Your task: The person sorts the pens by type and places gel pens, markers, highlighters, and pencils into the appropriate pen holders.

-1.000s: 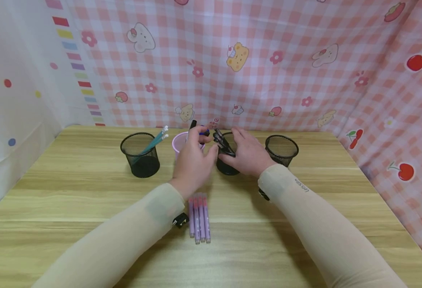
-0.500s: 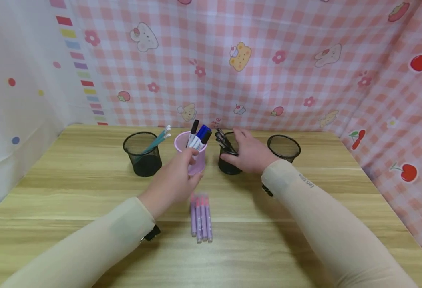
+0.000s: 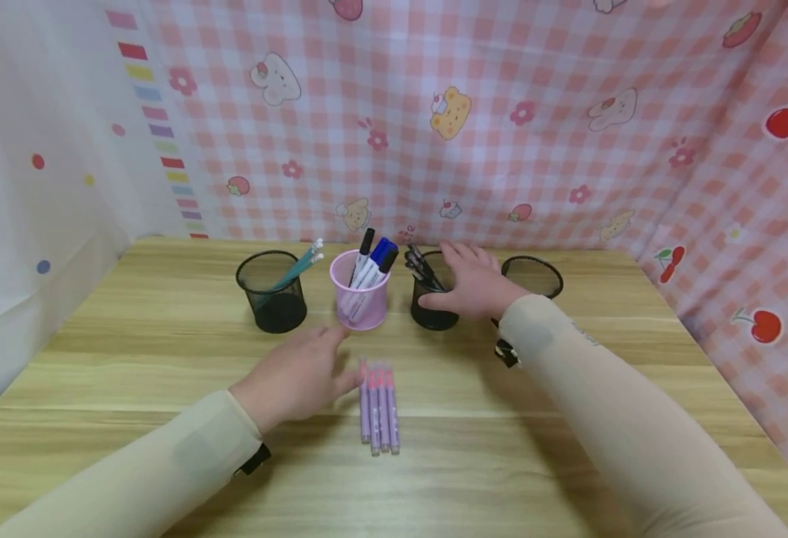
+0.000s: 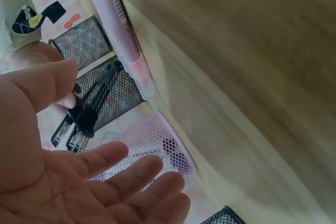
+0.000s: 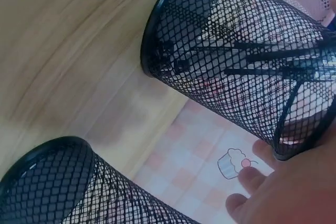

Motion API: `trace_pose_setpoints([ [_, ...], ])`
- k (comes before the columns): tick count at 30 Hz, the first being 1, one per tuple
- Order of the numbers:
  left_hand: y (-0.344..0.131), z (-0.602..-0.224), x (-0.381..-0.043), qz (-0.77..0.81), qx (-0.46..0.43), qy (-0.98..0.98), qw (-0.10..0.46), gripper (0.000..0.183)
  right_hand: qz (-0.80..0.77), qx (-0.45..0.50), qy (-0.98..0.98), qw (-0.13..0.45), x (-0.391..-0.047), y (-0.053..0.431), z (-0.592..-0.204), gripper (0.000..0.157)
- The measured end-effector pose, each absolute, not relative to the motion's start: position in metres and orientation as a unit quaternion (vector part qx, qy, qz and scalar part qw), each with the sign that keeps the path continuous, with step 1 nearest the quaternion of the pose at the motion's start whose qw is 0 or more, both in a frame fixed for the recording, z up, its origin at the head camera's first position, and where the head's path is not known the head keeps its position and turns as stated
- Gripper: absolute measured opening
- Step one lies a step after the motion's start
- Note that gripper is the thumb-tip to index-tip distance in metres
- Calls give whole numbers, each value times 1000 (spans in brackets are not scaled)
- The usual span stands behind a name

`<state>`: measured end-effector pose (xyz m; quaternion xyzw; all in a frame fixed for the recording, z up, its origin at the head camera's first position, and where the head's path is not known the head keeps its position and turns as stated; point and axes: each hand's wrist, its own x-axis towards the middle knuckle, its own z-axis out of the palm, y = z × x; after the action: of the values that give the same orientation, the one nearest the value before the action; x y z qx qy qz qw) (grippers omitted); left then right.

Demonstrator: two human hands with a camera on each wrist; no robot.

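My left hand (image 3: 296, 377) hovers with fingers spread and relaxed, holding nothing, just left of several lilac pens (image 3: 375, 418). One lilac pen (image 4: 118, 19) with a clear cap shows beyond the thumb in the left wrist view. My right hand (image 3: 471, 284) rests at the right side of a black mesh pen cup (image 3: 428, 320), thumb across its front and fingers extended along the rim. Several black pens (image 3: 422, 269) lean left inside that cup. Next to it, a pink mesh cup (image 3: 362, 317) holds markers (image 3: 375, 265) with black and blue caps.
At the left stands a black mesh cup (image 3: 279, 317) with teal pencils (image 3: 300, 265). Another black mesh cup (image 3: 531, 276) is partly hidden behind the right hand. A pink checked cloth (image 3: 394, 149) hangs behind the wooden table (image 3: 468, 463).
My left hand has drawn back from between the pink and black cups, down and left toward the lilac pens, its fingers opening. My right hand stays by the black cup, shifted only slightly.
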<state>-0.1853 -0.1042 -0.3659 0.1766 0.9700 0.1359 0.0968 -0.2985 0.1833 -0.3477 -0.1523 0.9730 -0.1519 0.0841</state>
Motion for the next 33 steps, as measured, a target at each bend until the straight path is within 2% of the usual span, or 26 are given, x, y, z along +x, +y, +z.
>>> trace_pose_setpoints([
  [5, -104, -364, -184, 125, 175, 970, 110, 81, -181, -168, 967, 66, -298, 191, -339, 115],
  [12, -104, -364, -185, 120, 169, 969, 133, 80, -172, -166, 970, 34, -293, 220, -314, 102],
  [16, -103, -367, -187, 120, 173, 968, 133, 81, -151, -156, 976, 22, -292, 247, -307, 102],
  [24, -101, -370, -192, 113, 183, 969, 125, 83, -107, -143, 982, 62, -291, 295, -316, 112],
  [33, -97, -373, -195, 97, 189, 968, 136, 86, -111, -133, 979, 105, -289, 311, -327, 130],
])
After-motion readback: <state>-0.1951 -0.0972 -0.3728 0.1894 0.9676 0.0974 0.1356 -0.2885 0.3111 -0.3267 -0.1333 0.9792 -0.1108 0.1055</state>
